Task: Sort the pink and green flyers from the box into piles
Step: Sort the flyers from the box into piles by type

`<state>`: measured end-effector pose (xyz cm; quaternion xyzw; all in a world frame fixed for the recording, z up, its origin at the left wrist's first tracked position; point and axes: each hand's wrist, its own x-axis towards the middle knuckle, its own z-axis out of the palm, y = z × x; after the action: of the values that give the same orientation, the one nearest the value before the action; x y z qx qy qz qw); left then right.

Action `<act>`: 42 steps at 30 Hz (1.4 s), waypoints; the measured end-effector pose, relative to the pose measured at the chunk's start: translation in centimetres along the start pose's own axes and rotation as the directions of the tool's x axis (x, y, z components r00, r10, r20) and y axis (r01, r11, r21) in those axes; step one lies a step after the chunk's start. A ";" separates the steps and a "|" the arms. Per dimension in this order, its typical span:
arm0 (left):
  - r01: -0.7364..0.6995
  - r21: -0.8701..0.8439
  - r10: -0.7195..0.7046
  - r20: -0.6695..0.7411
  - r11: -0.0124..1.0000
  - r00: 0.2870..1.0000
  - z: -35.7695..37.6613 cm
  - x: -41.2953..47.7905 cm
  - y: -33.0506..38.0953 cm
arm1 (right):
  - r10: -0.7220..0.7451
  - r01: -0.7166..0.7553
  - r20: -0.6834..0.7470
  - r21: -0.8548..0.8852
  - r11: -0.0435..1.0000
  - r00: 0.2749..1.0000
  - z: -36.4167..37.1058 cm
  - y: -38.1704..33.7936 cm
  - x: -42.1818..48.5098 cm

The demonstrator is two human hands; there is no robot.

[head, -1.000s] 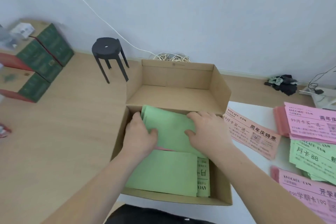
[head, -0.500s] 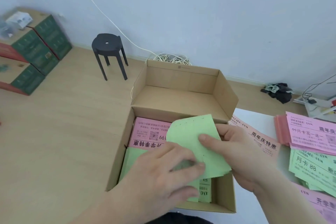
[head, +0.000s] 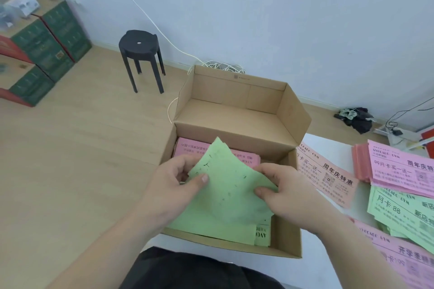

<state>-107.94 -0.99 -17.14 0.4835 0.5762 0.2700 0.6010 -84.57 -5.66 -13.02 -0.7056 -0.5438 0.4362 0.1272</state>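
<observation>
My left hand (head: 173,185) and my right hand (head: 288,195) pinch the green flyers (head: 225,192) with curled fingers (head: 199,179) over the box (head: 287,239), and pink flyers (head: 190,148) lie inside at 12 o'clock.

Bright, soft, even light leaves only faint shadows inside the box (head: 287,225), while the wide lens bows the edges and blur smears the green cartons (head: 42,54) and the flyer piles (head: 399,171) at right.

Left hand (head: 173,185) pinching the left edge of green flyers (head: 225,192), thumb on top, right hand (head: 288,192) gripping their right edge, fingers curled, wrists angled inward
</observation>
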 end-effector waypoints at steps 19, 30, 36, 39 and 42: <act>-0.094 -0.204 0.104 0.043 0.974 0.994 1.3 1.2 0.8 | 0.232 0.129 -0.341 0.770 0.625 0.911 1.8 0.7 0.1; -0.020 -0.186 0.023 0.015 0.982 1.000 0.0 2.9 0.5 | 0.126 0.259 -0.432 0.723 0.640 0.893 0.5 1.0 -1.8; -0.151 0.343 0.160 0.004 0.927 0.987 -0.2 3.7 0.1 | -0.440 0.549 -0.483 0.106 0.829 0.757 -0.7 -0.8 -3.2; -0.096 0.279 0.112 -0.041 0.955 0.993 0.0 2.4 0.9 | -0.541 0.564 -0.467 -0.105 0.819 0.699 0.1 -0.2 -2.6; 0.347 -0.112 -0.278 0.399 0.931 0.874 0.6 1.0 2.2 | -0.575 0.568 -0.429 -0.160 0.807 0.697 1.4 0.8 -1.3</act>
<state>-106.65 0.56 -15.70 0.3702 0.4941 0.1219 0.7771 -85.14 -7.54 -13.78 -0.5848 -0.6931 0.1922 0.3751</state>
